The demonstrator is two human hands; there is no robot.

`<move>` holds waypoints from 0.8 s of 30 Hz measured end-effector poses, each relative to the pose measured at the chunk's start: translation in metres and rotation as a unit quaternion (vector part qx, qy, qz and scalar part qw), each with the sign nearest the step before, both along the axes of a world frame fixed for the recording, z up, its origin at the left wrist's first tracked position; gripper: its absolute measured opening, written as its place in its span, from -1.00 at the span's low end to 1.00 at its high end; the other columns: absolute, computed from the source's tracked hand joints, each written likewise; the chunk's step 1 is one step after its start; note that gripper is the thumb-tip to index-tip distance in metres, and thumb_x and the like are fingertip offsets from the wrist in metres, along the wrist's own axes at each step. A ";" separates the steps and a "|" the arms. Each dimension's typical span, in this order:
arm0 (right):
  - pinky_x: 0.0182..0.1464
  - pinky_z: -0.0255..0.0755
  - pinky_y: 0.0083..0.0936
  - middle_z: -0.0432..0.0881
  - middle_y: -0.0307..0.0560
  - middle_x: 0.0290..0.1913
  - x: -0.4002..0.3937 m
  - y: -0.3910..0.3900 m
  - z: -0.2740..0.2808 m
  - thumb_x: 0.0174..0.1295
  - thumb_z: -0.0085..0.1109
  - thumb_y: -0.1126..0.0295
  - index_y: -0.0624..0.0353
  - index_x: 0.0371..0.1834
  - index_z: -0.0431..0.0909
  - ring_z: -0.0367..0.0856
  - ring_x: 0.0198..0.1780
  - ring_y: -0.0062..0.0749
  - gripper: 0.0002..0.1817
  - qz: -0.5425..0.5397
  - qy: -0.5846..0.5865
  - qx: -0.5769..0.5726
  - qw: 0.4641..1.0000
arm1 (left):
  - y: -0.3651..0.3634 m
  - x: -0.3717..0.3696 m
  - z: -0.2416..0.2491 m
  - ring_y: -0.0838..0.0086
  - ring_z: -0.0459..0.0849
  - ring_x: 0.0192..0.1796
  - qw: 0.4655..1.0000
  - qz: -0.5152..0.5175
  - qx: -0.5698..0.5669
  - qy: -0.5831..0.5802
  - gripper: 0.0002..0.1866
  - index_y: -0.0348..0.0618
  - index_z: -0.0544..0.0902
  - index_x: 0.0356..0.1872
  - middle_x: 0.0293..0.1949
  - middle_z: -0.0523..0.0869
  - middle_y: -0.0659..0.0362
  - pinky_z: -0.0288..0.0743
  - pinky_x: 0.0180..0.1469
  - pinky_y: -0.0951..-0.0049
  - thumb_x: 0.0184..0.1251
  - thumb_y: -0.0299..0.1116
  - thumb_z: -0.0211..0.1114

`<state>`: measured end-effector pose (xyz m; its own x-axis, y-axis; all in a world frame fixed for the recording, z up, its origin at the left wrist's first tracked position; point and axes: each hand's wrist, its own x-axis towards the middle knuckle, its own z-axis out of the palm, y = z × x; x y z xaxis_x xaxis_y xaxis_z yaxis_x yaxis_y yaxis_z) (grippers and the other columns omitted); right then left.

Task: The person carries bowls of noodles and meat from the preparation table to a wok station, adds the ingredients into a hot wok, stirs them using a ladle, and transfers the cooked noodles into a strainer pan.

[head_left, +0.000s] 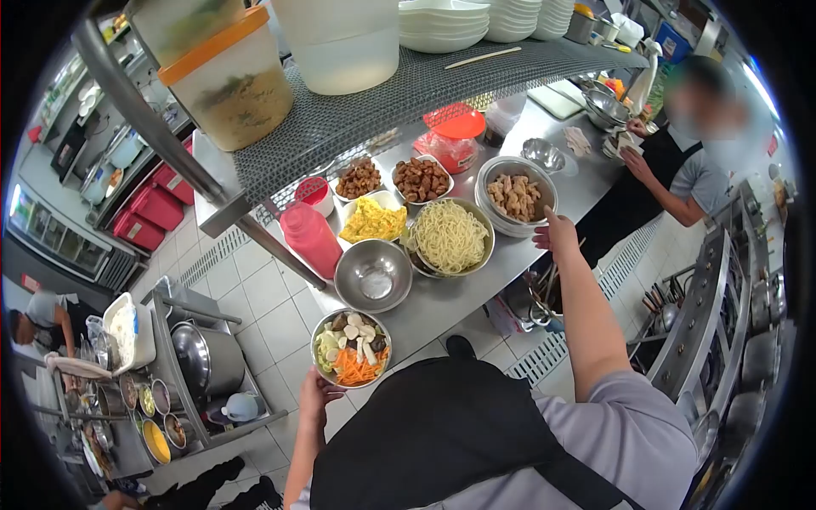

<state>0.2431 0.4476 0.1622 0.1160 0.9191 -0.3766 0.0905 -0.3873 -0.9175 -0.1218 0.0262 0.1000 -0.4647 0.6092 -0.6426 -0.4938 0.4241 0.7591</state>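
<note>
Beside the counter's near corner: the vegetable bowl is resting in one hand; a slipping grip could be spilling shredded carrot.
Left hand: is gripping the bowl's lower side.
Right hand: is hovering open, arm extending, by the meat bowl; whether it is touching, I cannot tell.

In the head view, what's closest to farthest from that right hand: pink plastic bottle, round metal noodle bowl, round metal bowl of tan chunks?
1. Tan-chunk bowl, by the right hand
2. Noodle bowl, in between
3. Pink bottle, leftmost
</note>
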 end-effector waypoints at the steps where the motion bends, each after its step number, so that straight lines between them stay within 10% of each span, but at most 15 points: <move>1: -0.60 0.51 -0.45 0.56 0.06 -0.40 -0.001 0.015 -0.001 0.27 0.04 0.24 0.42 -0.09 0.38 0.60 -0.57 -0.27 -0.62 0.013 0.005 -0.020 1.000 | -0.001 0.002 0.000 0.36 0.70 -0.40 0.999 0.027 -0.010 0.025 -0.50 -0.21 0.50 -0.23 -0.36 0.66 0.06 0.58 -0.35 0.45 0.41 0.07 -0.15; 5: -0.61 0.50 -0.45 0.58 0.07 -0.40 0.002 0.057 -0.021 0.22 0.01 0.40 0.44 -0.13 0.38 0.60 -0.58 -0.26 -0.71 0.023 -0.030 0.032 0.999 | -0.004 0.017 -0.001 0.44 0.62 -0.41 0.984 0.168 -0.005 0.054 -0.46 -0.19 0.47 -0.19 -0.37 0.62 0.12 0.53 -0.34 0.48 0.39 0.16 -0.11; 12: -0.65 0.38 -0.55 0.55 -0.08 -0.48 0.031 0.063 0.080 0.15 0.02 0.48 0.40 -0.29 0.47 0.50 -0.63 -0.45 -0.83 0.186 -0.087 0.186 0.961 | 0.042 0.052 0.077 0.45 0.51 -0.06 0.809 0.324 0.092 0.481 -0.64 -0.24 0.41 0.06 -0.11 0.54 0.11 0.39 0.02 0.45 0.41 -0.19 0.06; 15: -0.55 0.27 -0.56 0.46 -0.19 -0.57 0.008 0.045 0.142 0.12 0.06 0.46 0.35 -0.50 0.44 0.41 -0.56 -0.59 -0.85 0.288 -0.110 0.207 0.928 | 0.148 0.123 0.191 0.27 0.49 0.08 0.796 0.015 0.141 0.589 -0.63 -0.30 0.48 0.01 0.02 0.53 0.01 0.32 0.18 0.30 0.13 -0.51 0.21; 18: -0.49 0.31 -0.49 0.46 -0.02 -0.63 -0.020 0.041 0.133 0.07 0.05 0.43 0.38 -0.47 0.46 0.40 -0.55 -0.52 -0.82 0.471 -0.168 0.327 0.802 | 0.223 0.162 0.235 0.10 0.51 0.11 0.599 -0.259 0.219 0.725 -0.54 -0.09 0.55 -0.03 0.06 0.54 0.05 0.38 0.14 0.21 -0.03 -0.28 0.41; 22: -0.28 0.40 -0.28 0.54 0.27 -0.43 -0.074 -0.013 0.131 0.04 0.03 0.45 0.33 -0.27 0.51 0.52 -0.38 0.09 -0.78 0.609 -0.129 0.368 0.690 | 0.235 0.169 0.202 0.22 0.46 0.09 0.549 -0.311 0.156 0.760 -0.58 -0.13 0.58 -0.16 -0.09 0.55 0.07 0.31 0.13 0.23 -0.06 -0.15 0.36; 24: -0.37 0.35 -0.29 0.50 0.20 -0.52 -0.092 -0.027 0.107 0.03 0.06 0.46 0.38 -0.40 0.47 0.48 -0.47 -0.03 -0.84 0.664 -0.121 0.344 0.652 | 0.207 0.164 0.178 0.25 0.47 0.03 0.583 -0.296 0.066 0.754 -0.59 -0.12 0.58 -0.20 -0.15 0.55 0.10 0.30 0.11 0.25 -0.08 -0.14 0.35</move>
<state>0.1511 0.4209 0.2693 -0.9758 0.2102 0.0605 0.1007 0.6772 -0.7289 0.0422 0.2327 0.2783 -0.1237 0.9473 0.2954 0.9799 0.0697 0.1867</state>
